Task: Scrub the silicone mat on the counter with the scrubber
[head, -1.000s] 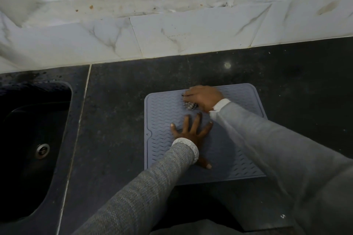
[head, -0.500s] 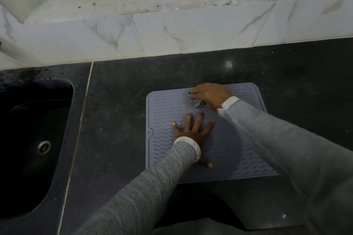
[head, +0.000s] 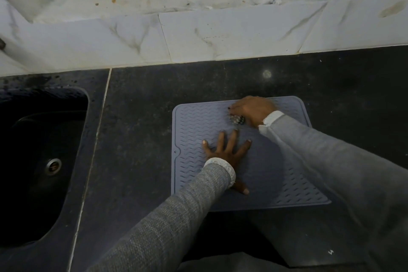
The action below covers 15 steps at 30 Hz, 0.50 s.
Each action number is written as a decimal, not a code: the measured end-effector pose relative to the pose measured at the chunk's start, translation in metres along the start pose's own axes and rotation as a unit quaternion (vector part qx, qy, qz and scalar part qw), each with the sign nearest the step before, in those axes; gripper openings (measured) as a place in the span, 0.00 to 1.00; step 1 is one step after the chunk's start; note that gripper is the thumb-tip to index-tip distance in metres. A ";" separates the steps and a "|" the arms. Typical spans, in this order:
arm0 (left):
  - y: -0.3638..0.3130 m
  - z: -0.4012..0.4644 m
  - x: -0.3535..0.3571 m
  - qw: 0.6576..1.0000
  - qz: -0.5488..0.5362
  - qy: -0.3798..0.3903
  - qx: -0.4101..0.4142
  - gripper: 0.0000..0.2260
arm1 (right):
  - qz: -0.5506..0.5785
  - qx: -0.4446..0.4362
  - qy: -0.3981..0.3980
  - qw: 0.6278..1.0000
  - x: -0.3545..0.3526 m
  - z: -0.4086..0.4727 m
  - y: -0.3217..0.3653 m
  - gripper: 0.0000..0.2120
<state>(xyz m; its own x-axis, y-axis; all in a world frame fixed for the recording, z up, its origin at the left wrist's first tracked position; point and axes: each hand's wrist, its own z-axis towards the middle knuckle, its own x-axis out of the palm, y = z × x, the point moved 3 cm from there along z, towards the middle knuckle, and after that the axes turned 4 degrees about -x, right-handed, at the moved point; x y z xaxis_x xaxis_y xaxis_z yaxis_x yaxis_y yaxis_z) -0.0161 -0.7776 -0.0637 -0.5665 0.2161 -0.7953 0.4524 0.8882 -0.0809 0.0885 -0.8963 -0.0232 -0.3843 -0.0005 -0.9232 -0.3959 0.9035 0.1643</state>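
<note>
That mat [head: 198, 121] looks floppy and slidey, so your left hand [head: 225, 150] pins it flat, fingers spread, while your right hand [head: 254, 109] fingers curl round the scrubber [head: 237, 119].

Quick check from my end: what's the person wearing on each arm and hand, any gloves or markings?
No gloves: both hands are bare. The left hand comes out of a grey knitted sleeve with a paler ribbed cuff. The right hand has a smoother, lighter grey sleeve with a white cuff edge and dark-painted nails. No rings or watch visible.
</note>
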 end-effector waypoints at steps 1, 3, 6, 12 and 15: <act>0.000 0.001 0.001 1.000 0.000 0.001 -0.001 0.61 | -0.002 -0.016 -0.019 1.000 -0.003 0.006 0.012 0.19; -0.001 0.002 0.003 1.000 0.004 0.012 -0.002 0.60 | -0.005 -0.056 -0.037 0.998 -0.003 0.020 0.040 0.20; -0.001 0.003 0.002 0.999 0.015 0.048 -0.006 0.59 | 0.066 -0.049 0.014 0.996 0.004 0.038 0.066 0.21; -0.001 0.000 0.001 1.000 -0.001 0.005 0.001 0.60 | 0.043 -0.035 0.000 0.998 0.010 0.007 0.006 0.20; 0.000 -0.001 0.001 1.000 0.002 -0.009 0.003 0.60 | -0.031 -0.046 0.001 0.998 0.016 -0.004 -0.014 0.23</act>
<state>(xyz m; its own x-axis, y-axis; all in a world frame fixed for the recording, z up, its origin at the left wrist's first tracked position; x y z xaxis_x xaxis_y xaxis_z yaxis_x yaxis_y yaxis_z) -0.0175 -0.7770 -0.0640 -0.5519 0.2129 -0.8063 0.4597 0.8843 -0.0812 0.0848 -0.9107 -0.0391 -0.3580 -0.0557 -0.9321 -0.4939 0.8584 0.1384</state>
